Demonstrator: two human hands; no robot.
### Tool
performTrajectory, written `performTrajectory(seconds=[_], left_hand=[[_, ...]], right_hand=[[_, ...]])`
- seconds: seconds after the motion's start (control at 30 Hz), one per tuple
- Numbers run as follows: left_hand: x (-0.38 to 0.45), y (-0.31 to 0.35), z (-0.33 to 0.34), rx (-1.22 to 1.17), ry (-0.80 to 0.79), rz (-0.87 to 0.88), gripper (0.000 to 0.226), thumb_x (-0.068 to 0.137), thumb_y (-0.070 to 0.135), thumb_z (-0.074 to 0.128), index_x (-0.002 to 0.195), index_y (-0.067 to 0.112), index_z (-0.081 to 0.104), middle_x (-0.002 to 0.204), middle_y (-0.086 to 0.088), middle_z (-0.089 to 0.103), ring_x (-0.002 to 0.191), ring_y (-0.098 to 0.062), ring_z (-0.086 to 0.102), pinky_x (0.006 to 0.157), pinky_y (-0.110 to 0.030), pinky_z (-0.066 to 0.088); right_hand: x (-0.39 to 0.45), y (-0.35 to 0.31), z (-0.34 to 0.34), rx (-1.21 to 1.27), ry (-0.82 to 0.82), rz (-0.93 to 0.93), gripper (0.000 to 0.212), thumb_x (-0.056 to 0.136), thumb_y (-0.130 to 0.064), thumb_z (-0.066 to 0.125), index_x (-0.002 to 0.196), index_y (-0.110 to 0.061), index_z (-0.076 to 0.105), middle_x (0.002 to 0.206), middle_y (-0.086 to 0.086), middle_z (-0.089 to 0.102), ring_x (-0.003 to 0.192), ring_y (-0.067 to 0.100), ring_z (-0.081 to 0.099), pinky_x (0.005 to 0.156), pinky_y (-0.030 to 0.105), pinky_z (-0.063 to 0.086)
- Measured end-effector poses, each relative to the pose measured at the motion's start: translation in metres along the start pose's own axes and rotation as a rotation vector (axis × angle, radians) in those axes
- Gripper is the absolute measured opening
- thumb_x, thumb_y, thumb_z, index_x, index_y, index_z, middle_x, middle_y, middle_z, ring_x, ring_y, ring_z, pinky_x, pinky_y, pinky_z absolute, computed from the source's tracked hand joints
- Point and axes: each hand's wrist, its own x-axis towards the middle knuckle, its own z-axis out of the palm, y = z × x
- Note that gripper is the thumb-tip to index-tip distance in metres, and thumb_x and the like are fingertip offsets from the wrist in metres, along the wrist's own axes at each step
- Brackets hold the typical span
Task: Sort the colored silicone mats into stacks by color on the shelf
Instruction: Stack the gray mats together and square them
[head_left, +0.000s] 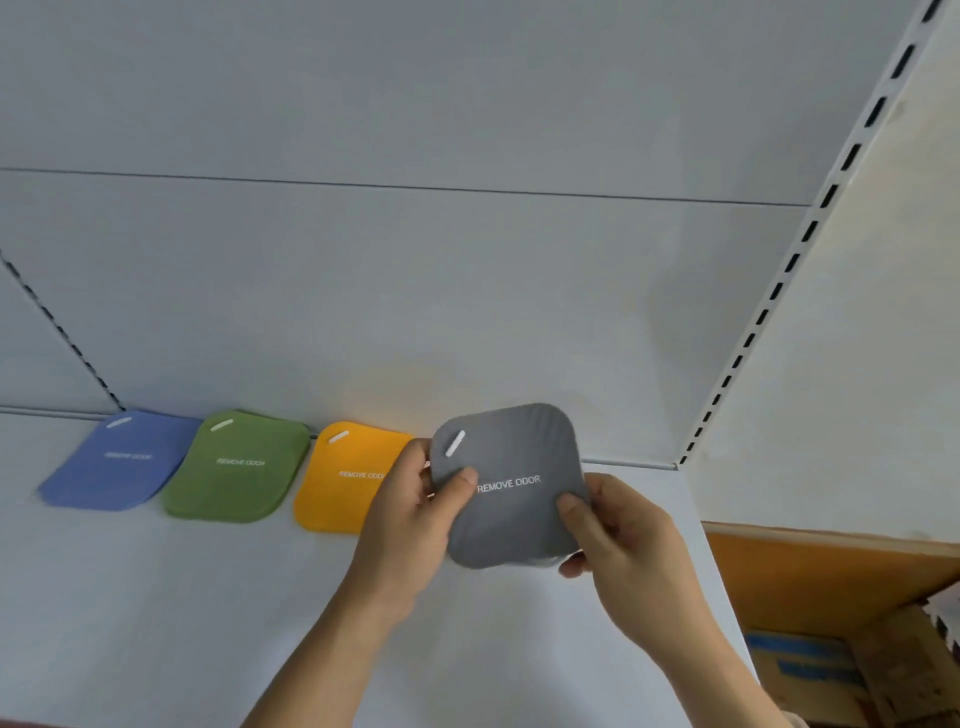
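Note:
A grey mat (511, 512) printed "REMOVE ODOR" is held above the white shelf (182, 597), tilted toward me. My left hand (410, 519) pinches its left edge and my right hand (613, 535) grips its right lower corner. More grey edges show under it, so it may be more than one mat. Along the back of the shelf lie a blue stack (119, 462), a green stack (239, 467) and an orange mat (343, 478), side by side. My left hand hides the orange mat's right part.
A white back panel (415, 286) rises behind the shelf. A slotted upright (779, 291) runs along the right. Beyond the shelf's right edge are an orange board (810, 571) and cardboard boxes (857, 670) lower down.

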Motion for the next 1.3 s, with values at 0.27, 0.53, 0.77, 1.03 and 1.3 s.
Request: performTrajectory(seconds=[0.27, 0.53, 0.77, 1.03, 1.3], left_hand=[[0.004, 0.001, -0.049, -0.002, 0.052, -0.002, 0.025, 0.084, 0.023, 0.068, 0.107, 0.024, 0.077, 0.106, -0.006, 0.079, 0.106, -0.034, 0.07, 0.097, -0.056, 0.053], [0.004, 0.001, -0.054, -0.058, 0.008, -0.02, 0.031, 0.091, 0.041, 0.063, 0.111, 0.021, 0.075, 0.116, -0.022, 0.07, 0.103, -0.033, 0.066, 0.101, -0.058, 0.049], [0.009, 0.013, -0.063, -0.141, 0.051, -0.041, 0.02, 0.105, 0.029, 0.058, 0.108, 0.031, 0.078, 0.117, -0.006, 0.076, 0.114, -0.028, 0.069, 0.106, -0.06, 0.049], [0.013, 0.025, -0.05, -0.208, -0.032, -0.086, 0.024, 0.107, 0.031, 0.054, 0.113, 0.032, 0.077, 0.122, -0.007, 0.074, 0.121, -0.028, 0.064, 0.103, -0.049, 0.048], [-0.017, 0.032, -0.015, -0.338, -0.248, -0.191, 0.034, 0.109, 0.017, 0.044, 0.123, 0.019, 0.076, 0.126, -0.008, 0.075, 0.12, -0.025, 0.07, 0.102, -0.043, 0.051]], right_hand=[[0.052, 0.053, 0.007, -0.77, 0.072, 0.15, 0.048, 0.094, -0.063, 0.05, 0.115, -0.022, 0.065, 0.116, 0.004, 0.062, 0.111, 0.028, 0.057, 0.091, 0.038, 0.048], [0.076, 0.053, 0.031, -0.651, 0.121, 0.168, 0.037, 0.084, -0.05, 0.071, 0.114, -0.031, 0.062, 0.114, 0.0, 0.058, 0.11, 0.027, 0.056, 0.083, 0.035, 0.046], [0.064, 0.035, 0.019, -0.427, 0.255, -0.113, 0.034, 0.094, -0.008, 0.058, 0.12, -0.029, 0.065, 0.101, -0.009, 0.071, 0.091, 0.017, 0.065, 0.077, 0.027, 0.046], [0.02, -0.066, -0.037, -0.483, -0.193, -0.494, 0.047, 0.1, -0.001, 0.054, 0.11, -0.042, 0.075, 0.106, -0.018, 0.066, 0.094, 0.008, 0.065, 0.072, 0.014, 0.044], [0.024, -0.055, 0.007, -0.479, -0.092, -0.576, 0.03, 0.094, -0.011, 0.067, 0.113, -0.033, 0.072, 0.099, -0.022, 0.068, 0.094, 0.003, 0.063, 0.077, 0.018, 0.049]])
